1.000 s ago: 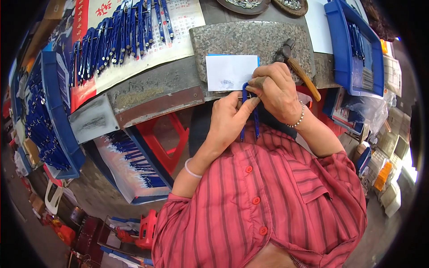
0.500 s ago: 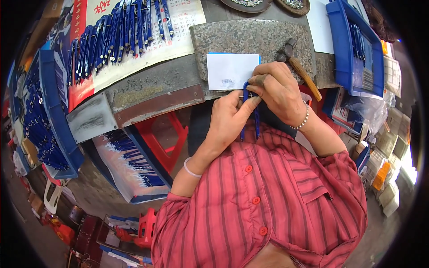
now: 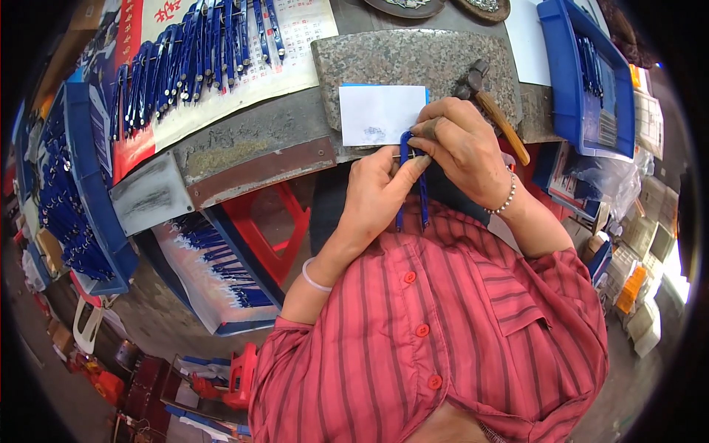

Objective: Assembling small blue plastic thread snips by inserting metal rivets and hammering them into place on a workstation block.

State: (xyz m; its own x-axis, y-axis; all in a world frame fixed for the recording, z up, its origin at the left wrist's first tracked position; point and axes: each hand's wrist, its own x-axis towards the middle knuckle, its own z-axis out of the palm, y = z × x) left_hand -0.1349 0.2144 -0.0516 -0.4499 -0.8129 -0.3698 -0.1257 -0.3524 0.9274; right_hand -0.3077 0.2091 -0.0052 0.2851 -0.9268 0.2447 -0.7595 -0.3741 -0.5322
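Both my hands meet at the bench's near edge over a slim blue two-legged tool [image 3: 424, 199]; its exact kind I cannot make out. My left hand [image 3: 373, 192] pinches it from the left, thumb and forefinger closed on its upper part. From the right, the fingertips of my right hand [image 3: 465, 151] are closed on its rounded top. The two legs hang apart below my fingers, toward my shirt. A short thin metal piece shows at my fingertips, partly hidden. Just beyond my hands, a smudged white paper [image 3: 377, 111] lies on a speckled stone slab [image 3: 406, 55].
A wooden-handled hammer [image 3: 502, 127] rests on the slab's right side. Several blue tools [image 3: 199, 55] lie in rows on a printed sheet at far left. Blue bins stand left [image 3: 96, 184] and right [image 3: 550, 66]. Round trays [image 3: 484, 9] of small metal parts sit at the back.
My hands stay on the blue tool and have moved only very slightly. A little more of the tool's upper part shows between my fingers.
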